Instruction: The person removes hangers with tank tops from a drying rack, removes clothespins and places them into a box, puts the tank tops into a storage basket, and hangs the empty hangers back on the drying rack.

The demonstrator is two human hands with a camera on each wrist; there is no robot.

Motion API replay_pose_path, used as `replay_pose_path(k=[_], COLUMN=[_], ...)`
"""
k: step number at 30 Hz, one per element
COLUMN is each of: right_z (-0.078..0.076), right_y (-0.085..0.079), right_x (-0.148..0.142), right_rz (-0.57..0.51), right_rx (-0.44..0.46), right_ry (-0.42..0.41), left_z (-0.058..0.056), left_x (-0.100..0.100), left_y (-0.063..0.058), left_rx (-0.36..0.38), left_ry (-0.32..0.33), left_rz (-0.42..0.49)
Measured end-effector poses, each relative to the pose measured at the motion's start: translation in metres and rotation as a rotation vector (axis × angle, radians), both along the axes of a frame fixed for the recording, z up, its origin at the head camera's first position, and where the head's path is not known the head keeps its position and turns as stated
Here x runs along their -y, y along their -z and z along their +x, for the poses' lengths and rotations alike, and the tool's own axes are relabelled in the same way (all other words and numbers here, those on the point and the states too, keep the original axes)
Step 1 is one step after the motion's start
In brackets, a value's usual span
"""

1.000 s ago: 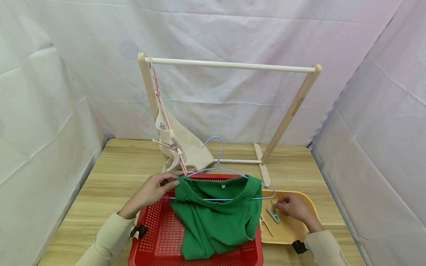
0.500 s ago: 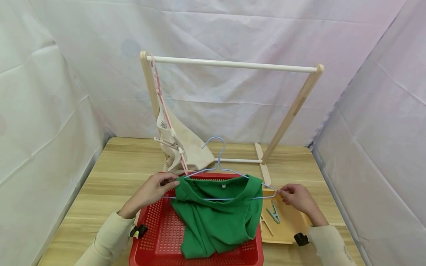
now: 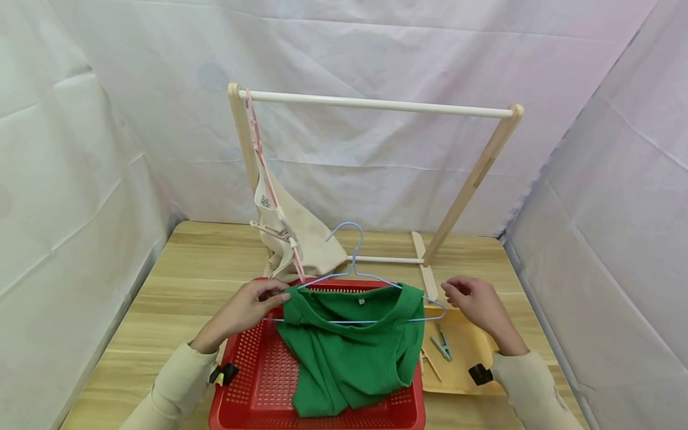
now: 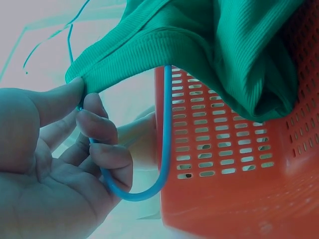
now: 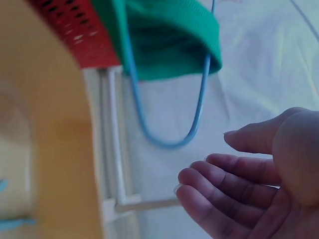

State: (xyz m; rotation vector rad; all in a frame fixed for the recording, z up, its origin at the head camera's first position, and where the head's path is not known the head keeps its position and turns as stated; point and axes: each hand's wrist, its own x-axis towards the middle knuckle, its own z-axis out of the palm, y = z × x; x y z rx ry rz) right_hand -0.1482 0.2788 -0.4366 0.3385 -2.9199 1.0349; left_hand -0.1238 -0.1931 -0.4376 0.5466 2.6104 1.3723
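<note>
A green sleeveless top (image 3: 344, 352) hangs on a light-blue wire hanger (image 3: 353, 263) over the red basket, its hook pointing up. My left hand (image 3: 251, 304) pinches the top's left shoulder between thumb and index finger; in the left wrist view, its other fingers curl around the hanger's end (image 4: 166, 144). Raised above the yellow tray, my right hand (image 3: 475, 298) holds nothing. The right wrist view shows its fingers (image 5: 234, 191) loosely extended, apart from the hanger's rounded right end (image 5: 172, 144).
The red perforated basket (image 3: 242, 382) stands in front. Beside it, a yellow tray (image 3: 467, 382) holds a green clothespin (image 3: 442, 346) and wooden sticks (image 3: 430, 364). Behind, a wooden rack with a white rail (image 3: 376, 104) carries a pink hanger (image 3: 263, 164) with a cream cloth (image 3: 309, 239).
My right hand has lifted from the clothespin in the tray, passing the hanger's right end, and is now higher beside it. The left hand keeps its pinch on the top.
</note>
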Motion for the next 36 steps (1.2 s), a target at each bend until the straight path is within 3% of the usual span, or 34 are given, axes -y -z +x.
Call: replay_pose_path(k=[16, 25, 32, 36], right_z=[-0.01, -0.012, -0.011, -0.01], right_y=[-0.022, -0.023, -0.016, -0.011], right_x=[0.063, 0.088, 0.101, 0.104], right_rz=[-0.116, -0.137, -0.172, -0.208], right_rx=[-0.189, -0.191, -0.151, -0.182], right_ry=[-0.244, -0.379, -0.393, -0.407], left_z=[0.001, 0.001, 0.0, 0.0], left_x=[0.001, 0.001, 0.001, 0.002], left_y=[0.001, 0.0, 0.001, 0.001], left_rx=[-0.002, -0.014, -0.012, -0.006], left_ry=[0.02, 0.026, 0.028, 0.042], left_rz=[0.012, 0.011, 0.001, 0.004])
